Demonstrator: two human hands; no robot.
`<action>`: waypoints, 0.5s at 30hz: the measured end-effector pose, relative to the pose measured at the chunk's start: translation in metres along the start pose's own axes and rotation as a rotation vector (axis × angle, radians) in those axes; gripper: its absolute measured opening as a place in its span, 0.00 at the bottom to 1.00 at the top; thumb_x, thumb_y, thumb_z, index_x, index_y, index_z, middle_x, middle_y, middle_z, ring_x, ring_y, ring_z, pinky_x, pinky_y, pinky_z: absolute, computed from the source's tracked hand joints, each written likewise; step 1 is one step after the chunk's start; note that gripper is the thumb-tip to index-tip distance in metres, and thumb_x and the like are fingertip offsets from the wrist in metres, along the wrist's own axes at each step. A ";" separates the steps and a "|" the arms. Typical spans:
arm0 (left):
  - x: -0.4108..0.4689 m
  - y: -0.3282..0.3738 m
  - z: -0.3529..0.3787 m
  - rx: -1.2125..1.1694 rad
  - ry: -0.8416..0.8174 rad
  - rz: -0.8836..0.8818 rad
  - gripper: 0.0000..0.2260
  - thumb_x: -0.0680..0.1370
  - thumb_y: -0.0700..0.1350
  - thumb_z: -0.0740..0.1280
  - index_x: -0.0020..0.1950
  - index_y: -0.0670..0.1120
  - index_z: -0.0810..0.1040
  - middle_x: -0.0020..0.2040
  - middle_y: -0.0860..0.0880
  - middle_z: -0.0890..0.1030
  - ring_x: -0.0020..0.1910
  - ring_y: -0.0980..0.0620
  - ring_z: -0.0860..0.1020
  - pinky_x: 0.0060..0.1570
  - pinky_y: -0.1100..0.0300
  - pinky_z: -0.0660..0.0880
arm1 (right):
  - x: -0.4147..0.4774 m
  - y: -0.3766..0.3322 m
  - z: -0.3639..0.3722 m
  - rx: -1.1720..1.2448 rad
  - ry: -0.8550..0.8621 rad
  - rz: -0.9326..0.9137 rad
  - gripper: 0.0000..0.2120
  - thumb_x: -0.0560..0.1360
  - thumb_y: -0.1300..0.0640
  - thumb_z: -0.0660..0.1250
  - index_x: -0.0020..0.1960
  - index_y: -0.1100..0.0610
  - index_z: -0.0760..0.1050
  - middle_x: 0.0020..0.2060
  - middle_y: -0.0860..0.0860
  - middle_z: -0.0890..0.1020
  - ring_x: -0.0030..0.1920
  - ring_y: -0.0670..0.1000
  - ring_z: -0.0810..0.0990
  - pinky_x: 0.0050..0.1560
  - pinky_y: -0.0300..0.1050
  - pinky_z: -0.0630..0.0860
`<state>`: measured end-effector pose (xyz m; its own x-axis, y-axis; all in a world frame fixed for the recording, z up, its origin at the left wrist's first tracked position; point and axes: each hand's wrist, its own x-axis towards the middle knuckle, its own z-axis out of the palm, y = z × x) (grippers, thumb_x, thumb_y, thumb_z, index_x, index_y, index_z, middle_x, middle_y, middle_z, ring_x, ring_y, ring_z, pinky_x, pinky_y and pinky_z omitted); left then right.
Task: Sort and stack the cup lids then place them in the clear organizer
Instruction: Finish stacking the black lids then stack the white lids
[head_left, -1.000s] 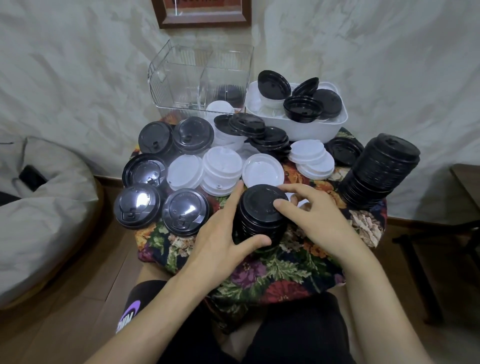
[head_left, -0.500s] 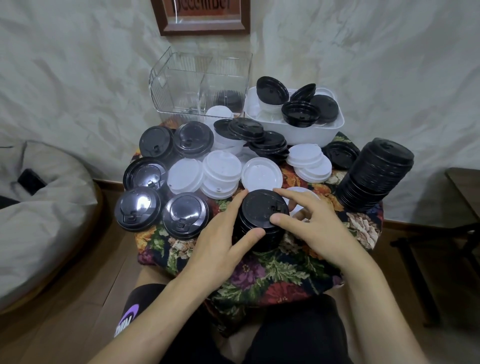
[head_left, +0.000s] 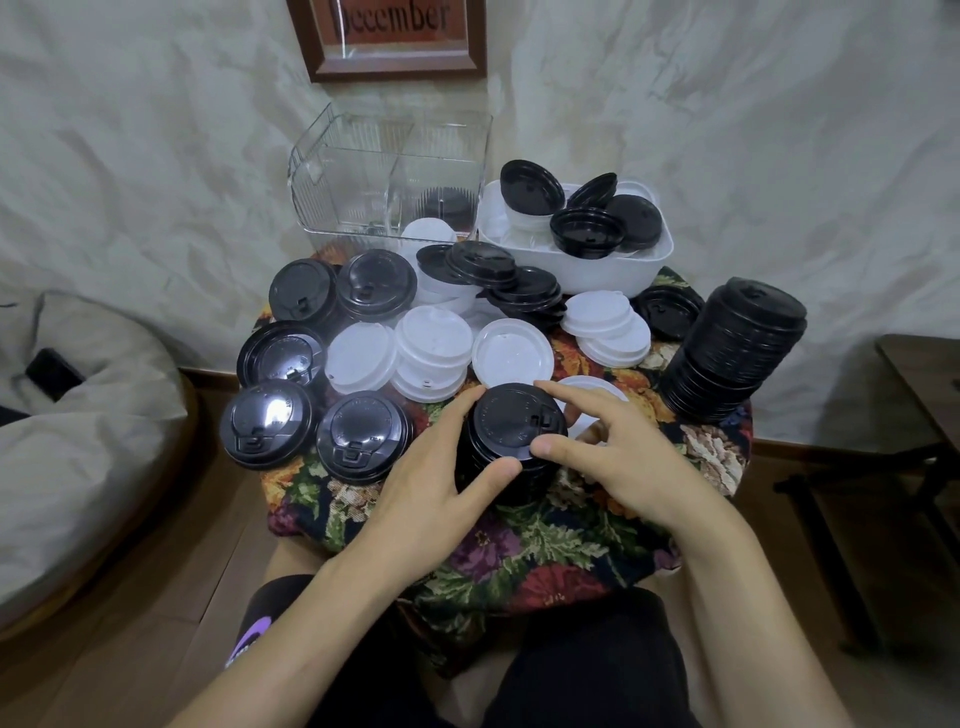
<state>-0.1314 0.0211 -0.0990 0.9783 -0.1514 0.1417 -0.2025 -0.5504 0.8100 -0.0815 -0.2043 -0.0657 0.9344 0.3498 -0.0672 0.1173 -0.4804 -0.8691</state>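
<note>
- Worktop (head_left: 545, 540) is buried in lids, what's where?
- Going off the clear organizer (head_left: 353, 176): white tub (head_left: 597, 275) sits just right of it, tall black stack (head_left: 727, 358) further right and nearer me. Short black lid stack (head_left: 514, 431) stands well in front of the organizer. Left hand (head_left: 431, 483) has fingers curled round its side, right hand (head_left: 618, 457) pinches its top rim, thumb and forefinger.

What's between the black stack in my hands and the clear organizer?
Only loose lids on the table: a white lid just behind the black stack, then a black lid pile before the clear organizer. Lifted over them, the way looks open.
</note>
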 end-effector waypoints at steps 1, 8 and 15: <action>0.001 -0.002 0.000 -0.001 0.002 -0.004 0.29 0.79 0.68 0.64 0.78 0.66 0.59 0.73 0.68 0.71 0.72 0.67 0.68 0.71 0.59 0.68 | 0.000 0.001 0.000 0.005 -0.002 0.004 0.34 0.66 0.28 0.72 0.71 0.31 0.73 0.56 0.49 0.78 0.39 0.45 0.74 0.50 0.46 0.75; 0.002 0.000 0.002 -0.006 -0.002 0.002 0.35 0.76 0.70 0.67 0.80 0.70 0.55 0.76 0.69 0.67 0.75 0.67 0.66 0.72 0.58 0.66 | 0.001 -0.004 -0.007 0.041 -0.060 0.011 0.28 0.71 0.34 0.73 0.70 0.36 0.77 0.52 0.38 0.81 0.39 0.38 0.77 0.47 0.34 0.71; 0.002 0.001 0.004 -0.010 0.010 0.003 0.34 0.77 0.68 0.68 0.79 0.70 0.55 0.75 0.73 0.65 0.74 0.71 0.63 0.67 0.72 0.61 | 0.063 -0.027 -0.017 0.002 0.154 -0.032 0.04 0.80 0.48 0.72 0.53 0.45 0.85 0.44 0.46 0.85 0.38 0.40 0.76 0.44 0.37 0.74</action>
<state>-0.1296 0.0172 -0.1001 0.9782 -0.1443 0.1496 -0.2046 -0.5416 0.8154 -0.0201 -0.1829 -0.0383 0.9708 0.2370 0.0363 0.1471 -0.4696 -0.8706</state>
